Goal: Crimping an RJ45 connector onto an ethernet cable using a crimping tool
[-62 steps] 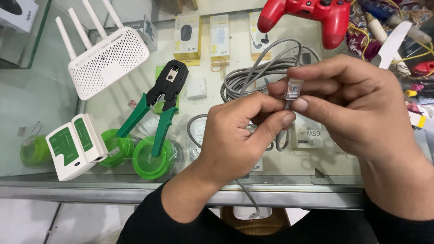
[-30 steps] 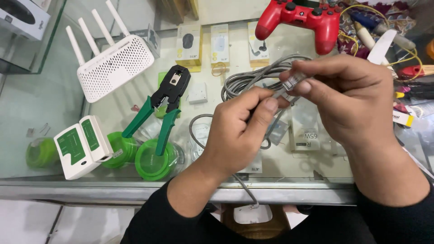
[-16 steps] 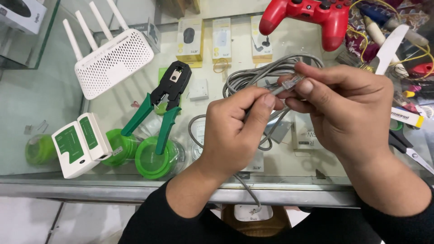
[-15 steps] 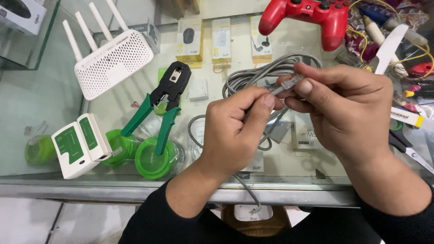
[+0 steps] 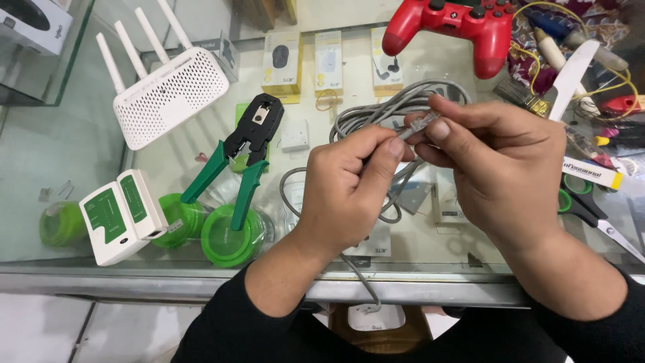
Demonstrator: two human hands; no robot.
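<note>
A: What are the hands doing?

B: The left hand (image 5: pixel 349 185) pinches the grey cable (image 5: pixel 393 144) between thumb and fingers. The right hand (image 5: pixel 500 171) is clamped on the clear plug (image 5: pixel 422 124) at the cable's tip. The two hands nearly touch, above the glass counter (image 5: pixel 80 134).

A: Which way does the plug lie?

B: Its long axis runs from near left to far right, tip toward the far right. The cable trails down over the near counter edge.

A: And farther out?

B: Left, a white and green tester (image 5: pixel 121 215), round green tubs (image 5: pixel 228 235) whose contents I cannot tell, and a green crimper (image 5: pixel 242 158). Beyond, the grey cable coil (image 5: pixel 396 101), a white router (image 5: pixel 168 94) and a red gamepad (image 5: pixel 460 23).
</note>
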